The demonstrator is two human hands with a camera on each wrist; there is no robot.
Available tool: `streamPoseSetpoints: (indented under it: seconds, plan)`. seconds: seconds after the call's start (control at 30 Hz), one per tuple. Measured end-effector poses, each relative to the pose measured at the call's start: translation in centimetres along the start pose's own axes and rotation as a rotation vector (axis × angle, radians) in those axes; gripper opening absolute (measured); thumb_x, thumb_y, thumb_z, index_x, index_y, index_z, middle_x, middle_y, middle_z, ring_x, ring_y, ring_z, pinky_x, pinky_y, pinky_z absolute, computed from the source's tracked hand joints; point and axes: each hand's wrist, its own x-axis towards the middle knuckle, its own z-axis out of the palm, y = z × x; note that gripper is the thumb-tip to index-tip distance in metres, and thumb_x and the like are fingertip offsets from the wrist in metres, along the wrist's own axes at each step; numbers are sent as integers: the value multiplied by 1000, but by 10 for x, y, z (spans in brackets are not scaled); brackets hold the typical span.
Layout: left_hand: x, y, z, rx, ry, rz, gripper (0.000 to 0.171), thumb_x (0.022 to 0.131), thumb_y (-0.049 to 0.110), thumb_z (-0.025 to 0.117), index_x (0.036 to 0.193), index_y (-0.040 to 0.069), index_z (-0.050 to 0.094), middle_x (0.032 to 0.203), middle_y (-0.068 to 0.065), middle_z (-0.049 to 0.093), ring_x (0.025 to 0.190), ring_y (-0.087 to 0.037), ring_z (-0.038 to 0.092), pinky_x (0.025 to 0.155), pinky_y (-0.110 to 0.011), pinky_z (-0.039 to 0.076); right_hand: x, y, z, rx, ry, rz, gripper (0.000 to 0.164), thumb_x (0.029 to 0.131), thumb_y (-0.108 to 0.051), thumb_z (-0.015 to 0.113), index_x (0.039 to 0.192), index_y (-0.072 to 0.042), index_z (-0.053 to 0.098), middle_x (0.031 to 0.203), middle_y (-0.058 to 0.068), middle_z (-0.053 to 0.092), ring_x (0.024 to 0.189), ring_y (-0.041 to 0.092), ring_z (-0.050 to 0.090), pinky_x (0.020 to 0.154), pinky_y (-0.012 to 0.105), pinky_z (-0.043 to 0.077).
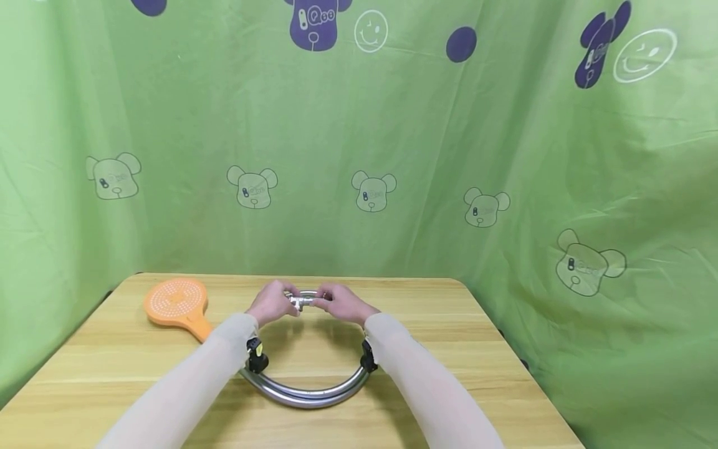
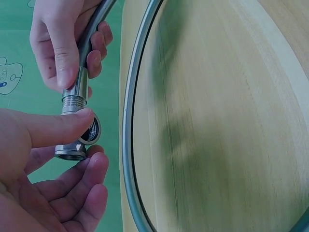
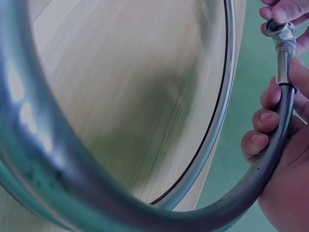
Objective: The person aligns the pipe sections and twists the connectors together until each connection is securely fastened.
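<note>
My left hand (image 1: 273,302) pinches a chrome tee fitting (image 2: 72,150) between thumb and fingers. The fitting has a threaded side opening facing outward and another opening at its lower end. My right hand (image 1: 343,302) grips the end of a silver shower hose (image 1: 305,398), thumb on its metal end sleeve (image 3: 281,70) and fingers curled round the tube. Sleeve and fitting are in line and meet, with some thread (image 2: 74,101) showing between them. The rest of the hose hangs in a loop below my hands. An orange shower head (image 1: 176,302) lies left of my left hand.
A light wood table (image 1: 437,362) lies under everything. Green curtain (image 1: 314,237) with printed bear heads stands behind and at both sides. The shower head's handle (image 1: 197,325) runs partly behind my left forearm. Black wrist cameras (image 1: 257,357) sit near the loop.
</note>
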Motion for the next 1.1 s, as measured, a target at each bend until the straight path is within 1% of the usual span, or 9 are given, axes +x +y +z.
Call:
streamPoseSetpoints:
  seconds: [0.23, 0.3, 0.37, 0.53, 0.67, 0.77, 0.93, 1.0, 1.1]
  plan:
    - [1, -2, 1, 16, 3, 14, 34, 68, 5, 85, 100, 11, 75, 93, -3, 71, 87, -22, 59, 80, -37, 47, 3, 2, 1, -44, -9, 6, 32, 104, -35, 53, 102, -11, 74, 64, -6, 45, 56, 9, 38, 51, 23, 35]
    - [1, -2, 1, 5, -3, 12, 34, 69, 5, 85, 100, 12, 75, 93, -3, 71, 87, -22, 59, 81, -37, 47, 2, 0, 2, -31, -3, 14, 32, 104, -37, 54, 101, -12, 73, 67, -5, 46, 59, 10, 40, 54, 24, 37]
    - [1, -2, 0, -1, -7, 9, 34, 69, 5, 84, 100, 12, 75, 93, -2, 71, 87, -22, 59, 83, -39, 47, 1, -2, 2, -5, 6, 27, 26, 101, -39, 57, 101, -16, 69, 72, -4, 51, 65, 11, 44, 58, 25, 41]
    - [0, 1, -3, 0, -11, 4, 33, 70, 5, 84, 101, 13, 75, 93, -2, 71, 87, -22, 59, 84, -41, 47, -4, -7, -1, 56, -6, 33, 19, 97, -30, 65, 106, -16, 58, 87, 0, 56, 75, 15, 50, 67, 30, 46]
    - [-1, 2, -3, -1, -13, 0, 32, 71, 5, 83, 100, 14, 75, 93, -2, 71, 88, -23, 59, 83, -40, 46, -3, -8, -4, 42, -23, 14, 12, 99, -27, 62, 101, -15, 61, 86, 0, 55, 75, 15, 49, 67, 30, 46]
    - [-1, 2, -3, 8, -11, 1, 31, 70, 5, 84, 99, 14, 75, 93, -2, 71, 87, -22, 58, 82, -38, 46, -2, -6, -5, 8, -32, 10, 20, 103, -31, 57, 97, -14, 66, 77, -3, 52, 69, 12, 45, 62, 26, 43]
    - [-1, 3, -2, 16, -12, 10, 33, 69, 4, 85, 99, 14, 75, 91, -2, 71, 86, -22, 58, 79, -36, 46, 0, -4, -4, -23, -37, 38, 37, 105, -38, 50, 105, -9, 73, 65, -5, 44, 57, 10, 36, 51, 23, 34]
    - [-1, 3, -2, 15, -14, 8, 33, 69, 4, 85, 100, 14, 75, 92, -2, 70, 86, -22, 58, 78, -35, 46, -1, -5, -4, -11, -36, 50, 38, 104, -40, 52, 109, -9, 73, 69, -4, 47, 61, 10, 40, 54, 24, 36]
    - [-2, 4, -3, 22, -11, 6, 34, 69, 5, 84, 101, 14, 75, 94, -3, 70, 86, -22, 57, 78, -35, 45, -3, -9, -4, 11, -36, 55, 31, 99, -39, 60, 109, -11, 67, 81, -2, 53, 72, 13, 47, 64, 27, 42]
